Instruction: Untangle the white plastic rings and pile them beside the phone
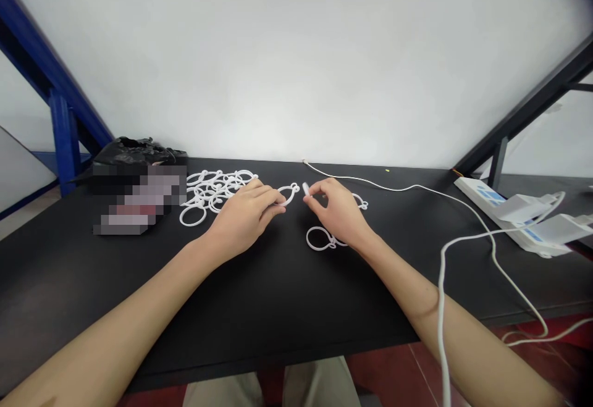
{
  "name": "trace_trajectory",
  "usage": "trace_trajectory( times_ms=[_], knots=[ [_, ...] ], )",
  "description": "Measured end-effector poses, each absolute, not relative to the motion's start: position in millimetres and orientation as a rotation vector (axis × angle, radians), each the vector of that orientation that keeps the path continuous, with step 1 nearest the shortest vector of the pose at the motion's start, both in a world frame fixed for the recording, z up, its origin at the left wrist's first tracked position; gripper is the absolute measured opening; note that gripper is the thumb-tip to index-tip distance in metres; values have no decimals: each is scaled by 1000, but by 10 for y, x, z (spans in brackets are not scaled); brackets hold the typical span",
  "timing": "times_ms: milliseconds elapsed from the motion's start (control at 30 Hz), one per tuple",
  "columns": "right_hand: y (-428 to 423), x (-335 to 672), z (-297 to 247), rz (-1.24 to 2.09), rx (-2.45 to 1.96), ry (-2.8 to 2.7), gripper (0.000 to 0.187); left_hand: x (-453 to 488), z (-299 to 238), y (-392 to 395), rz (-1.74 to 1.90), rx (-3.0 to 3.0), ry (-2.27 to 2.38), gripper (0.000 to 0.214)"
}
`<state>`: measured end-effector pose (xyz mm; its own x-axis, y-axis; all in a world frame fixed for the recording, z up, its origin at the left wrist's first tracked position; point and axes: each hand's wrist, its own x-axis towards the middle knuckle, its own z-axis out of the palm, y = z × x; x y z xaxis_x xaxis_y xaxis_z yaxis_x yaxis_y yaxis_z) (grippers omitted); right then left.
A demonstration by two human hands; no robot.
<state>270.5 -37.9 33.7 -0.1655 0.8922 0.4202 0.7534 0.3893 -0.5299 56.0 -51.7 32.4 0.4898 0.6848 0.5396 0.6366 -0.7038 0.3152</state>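
One white ring (292, 196) is just off the right edge of the heap of rings (215, 188), tilted, pinched between the thumb and fingers of the left hand (245, 215). Its long axis, taken through hoop and eyelet (295, 187), runs roughly sideways with a slight rise; the eyelet end points away from the heap, towards the right hand (340, 209). That hand, farther right of the heap, grasps a small white piece (306, 189) between thumb and fingertips; the piece is blurred, near upright, its exact form undetermined. Both held pieces are apart. I judge the step in hand to be presenting one piece to the other; the next move calls for a steady left pinch and careful alignment at the eyelet. Right of the heap, loose rings (317, 249) lie on the black table (259, 308). Farther right sits a power strip (484, 197); left of the heap, a black bag (132, 149).
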Motion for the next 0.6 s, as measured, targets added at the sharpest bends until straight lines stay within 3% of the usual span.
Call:
trace_trajectory(
  times_ms=[167, 333, 600],
  knots=[
    [-459, 2645, 379, 433, -1234, -1939, 22, 576, 328, -520, 1011, 2687, 1108, 15],
    [-483, 2590, 401, 807, -1082, -1823, 18, 580, 308, -513, 995, 2737, 973, 15],
    [-415, 2624, 398, 1055, -997, -1718, 23, 574, 297, -512, 1085, 2713, 956, 15]
  ],
)
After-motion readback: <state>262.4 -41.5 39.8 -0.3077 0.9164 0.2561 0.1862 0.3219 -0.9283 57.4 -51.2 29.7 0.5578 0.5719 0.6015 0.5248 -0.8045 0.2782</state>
